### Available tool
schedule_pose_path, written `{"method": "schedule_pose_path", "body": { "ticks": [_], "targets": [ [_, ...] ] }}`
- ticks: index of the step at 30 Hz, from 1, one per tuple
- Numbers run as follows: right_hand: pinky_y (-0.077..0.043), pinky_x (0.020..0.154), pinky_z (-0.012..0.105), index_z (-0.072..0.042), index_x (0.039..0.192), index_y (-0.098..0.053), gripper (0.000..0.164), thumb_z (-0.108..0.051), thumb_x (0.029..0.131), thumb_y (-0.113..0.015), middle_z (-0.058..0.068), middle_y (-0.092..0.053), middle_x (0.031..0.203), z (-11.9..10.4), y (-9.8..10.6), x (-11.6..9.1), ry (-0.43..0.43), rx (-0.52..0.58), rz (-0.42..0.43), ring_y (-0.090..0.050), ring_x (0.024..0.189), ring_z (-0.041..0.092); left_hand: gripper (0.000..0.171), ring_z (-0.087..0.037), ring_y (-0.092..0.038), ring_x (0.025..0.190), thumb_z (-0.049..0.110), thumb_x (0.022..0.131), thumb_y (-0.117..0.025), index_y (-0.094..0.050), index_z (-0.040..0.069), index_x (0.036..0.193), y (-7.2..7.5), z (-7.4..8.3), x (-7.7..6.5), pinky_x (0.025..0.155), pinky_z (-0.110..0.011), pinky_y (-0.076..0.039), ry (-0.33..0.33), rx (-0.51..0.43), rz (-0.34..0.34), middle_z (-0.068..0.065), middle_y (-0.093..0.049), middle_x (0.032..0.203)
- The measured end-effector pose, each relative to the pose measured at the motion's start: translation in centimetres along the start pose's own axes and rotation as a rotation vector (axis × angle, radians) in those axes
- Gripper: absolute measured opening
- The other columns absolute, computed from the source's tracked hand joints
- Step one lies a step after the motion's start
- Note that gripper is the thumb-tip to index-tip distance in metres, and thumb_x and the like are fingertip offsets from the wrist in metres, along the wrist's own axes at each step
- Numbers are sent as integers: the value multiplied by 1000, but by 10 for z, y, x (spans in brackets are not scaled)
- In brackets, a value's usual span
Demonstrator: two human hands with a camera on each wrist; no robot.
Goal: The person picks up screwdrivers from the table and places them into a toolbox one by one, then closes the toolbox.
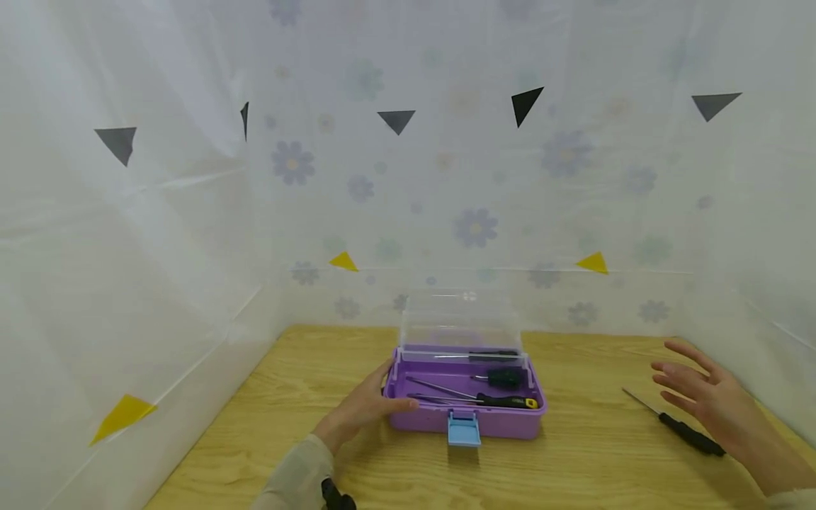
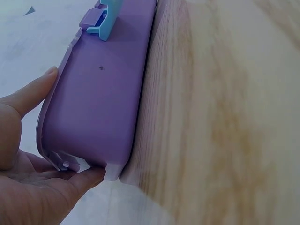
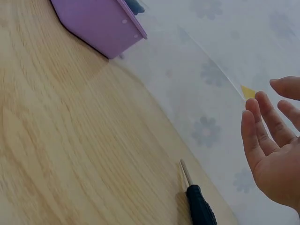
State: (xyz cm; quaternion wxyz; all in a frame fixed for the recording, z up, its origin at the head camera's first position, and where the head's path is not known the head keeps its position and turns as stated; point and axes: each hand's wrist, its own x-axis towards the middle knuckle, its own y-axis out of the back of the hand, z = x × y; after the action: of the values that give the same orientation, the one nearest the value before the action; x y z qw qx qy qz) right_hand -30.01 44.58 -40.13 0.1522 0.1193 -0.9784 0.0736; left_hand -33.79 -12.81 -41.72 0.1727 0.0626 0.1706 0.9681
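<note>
A purple toolbox [image 1: 433,423] with its clear lid [image 1: 462,319] raised stands on the wooden table. My left hand [image 1: 363,411] grips its left end, the thumb at the front rim and the fingers around the end wall, as the left wrist view shows. Inside lie several screwdrivers, among them a black one with a yellow end [image 1: 510,401] along the front edge and a stubby dark one [image 1: 503,379]. To the right, a black-handled screwdriver [image 1: 691,433] lies on the table. Over it hovers my right hand [image 1: 717,397], fingers spread and holding nothing.
A light blue latch [image 1: 464,430] hangs down from the toolbox's front. White sheeting [image 1: 446,212] with faded flowers rises behind the table [image 1: 574,467] and along both sides. Black and yellow triangles are stuck on it.
</note>
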Motion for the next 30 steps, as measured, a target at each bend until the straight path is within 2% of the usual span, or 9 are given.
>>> {"method": "schedule_pose_path", "body": {
  "ticks": [6, 11, 14, 20, 22, 26, 28, 30],
  "targets": [
    [-61, 83, 31, -35, 145, -48, 54, 4, 109, -42, -7, -71, 123, 4, 19, -13, -14, -56, 30, -70, 107, 12, 114, -46, -17, 152, 38, 84, -88, -15, 6, 166, 0, 0, 2, 119, -67, -16, -1, -2, -1, -23, -20, 167],
    [-62, 79, 31, -41, 141, -45, 55, 2, 107, -51, -13, -72, 116, 9, 26, -22, -112, -192, 97, -71, 100, 9, 117, -47, -18, 151, 41, 83, -88, -14, 6, 166, 0, 0, 2, 119, -67, -16, 6, 3, -4, -24, -20, 167],
    [-62, 79, 31, -43, 139, -43, 56, 1, 107, -54, -15, -72, 113, 12, 30, -26, -153, -221, 117, -72, 99, 9, 116, -47, -18, 151, 40, 84, -88, -13, 7, 166, 0, 2, 0, 118, -67, -18, 15, 8, 1, -24, -20, 167],
    [-61, 80, 30, -44, 136, -46, 55, 3, 107, -51, -14, -71, 114, 18, 38, -29, -133, -245, 84, -72, 99, 12, 113, -48, -18, 151, 36, 85, -87, -14, 5, 166, 1, 5, -2, 118, -68, -17, 17, 19, 15, -24, -20, 167],
    [-61, 79, 29, -45, 134, -45, 55, 2, 107, -51, -15, -70, 113, 19, 39, -30, -133, -303, 77, -72, 99, 11, 113, -49, -18, 151, 35, 85, -87, -14, 5, 166, 1, 5, -3, 118, -69, -16, 20, 19, 17, -25, -21, 167],
    [-61, 76, 29, -51, 139, -38, 57, -6, 108, -55, -20, -68, 114, 20, 40, -31, -172, -519, 83, -69, 98, 4, 112, -49, -18, 151, 33, 85, -87, -14, 5, 166, 0, 4, -2, 118, -69, -15, 22, 13, 15, -25, -21, 167],
    [-60, 74, 31, -53, 141, -34, 57, -14, 108, -58, -16, -69, 116, 20, 39, -31, -207, -643, 92, -66, 96, -2, 112, -49, -18, 151, 32, 86, -87, -14, 5, 166, -1, 4, -2, 118, -69, -15, 17, 9, 12, -25, -21, 167],
    [-59, 72, 29, -55, 142, -32, 59, -18, 106, -62, -6, -71, 117, 22, 37, -30, -221, -742, 87, -63, 94, -6, 112, -49, -18, 151, 32, 86, -87, -14, 5, 166, -1, 3, -1, 118, -69, -15, 12, 8, 9, -25, -21, 167]
  ]
}}
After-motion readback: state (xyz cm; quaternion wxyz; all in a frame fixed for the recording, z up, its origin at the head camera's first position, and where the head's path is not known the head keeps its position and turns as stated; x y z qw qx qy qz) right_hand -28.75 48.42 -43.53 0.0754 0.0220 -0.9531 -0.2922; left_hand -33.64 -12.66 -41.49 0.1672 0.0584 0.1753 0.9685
